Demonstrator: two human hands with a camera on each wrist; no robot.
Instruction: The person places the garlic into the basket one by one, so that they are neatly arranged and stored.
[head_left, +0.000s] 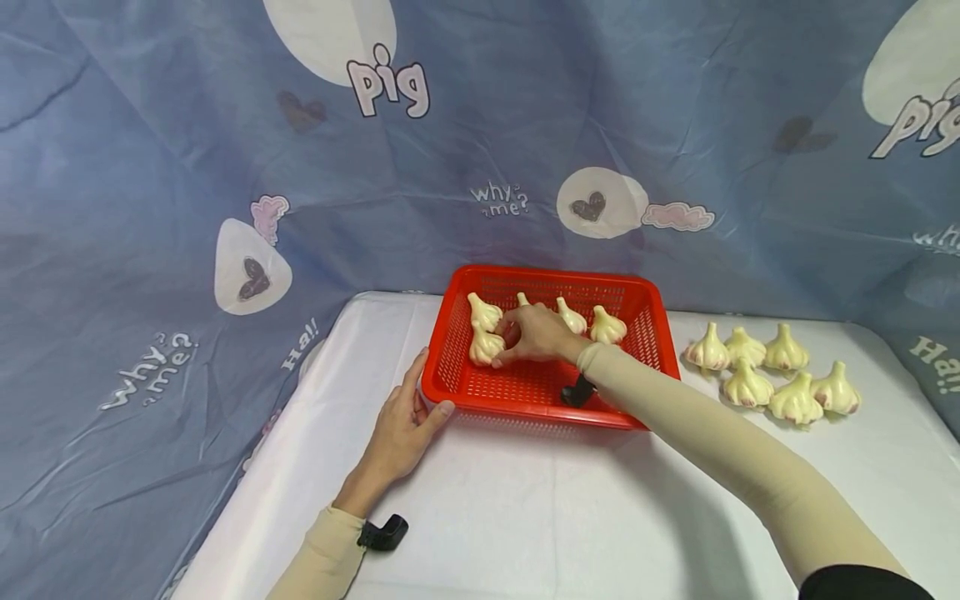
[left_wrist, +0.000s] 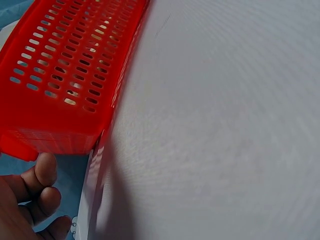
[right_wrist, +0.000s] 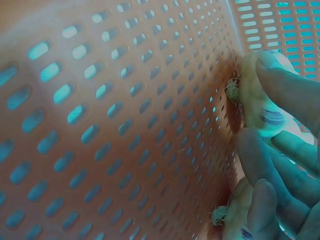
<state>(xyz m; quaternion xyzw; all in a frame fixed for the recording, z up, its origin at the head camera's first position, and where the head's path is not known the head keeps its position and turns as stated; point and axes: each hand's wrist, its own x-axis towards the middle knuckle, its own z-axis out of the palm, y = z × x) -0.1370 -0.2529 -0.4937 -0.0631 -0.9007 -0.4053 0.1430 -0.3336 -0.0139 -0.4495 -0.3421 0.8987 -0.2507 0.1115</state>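
Note:
A red perforated plastic basket [head_left: 551, 410] holds several garlic bulbs [head_left: 607, 325], some along its far side. Inside it, my right hand [head_left: 542, 335] pinches a garlic bulb [head_left: 485, 343] near the left wall, thumb on one side and fingers on the other. The right wrist view shows that bulb [right_wrist: 255, 95] with its root end towards the perforated basket surface, and another bulb [right_wrist: 237, 212] under the lower fingers. At the basket's front left corner my left hand [head_left: 401, 429] rests against the rim, index finger along the side and thumb at the front.
To the right of the basket, several more garlic bulbs [head_left: 795, 400] stand in a loose group on the white-covered table [head_left: 525, 517]. A blue printed cloth [head_left: 450, 150] hangs behind the table and runs down its left side.

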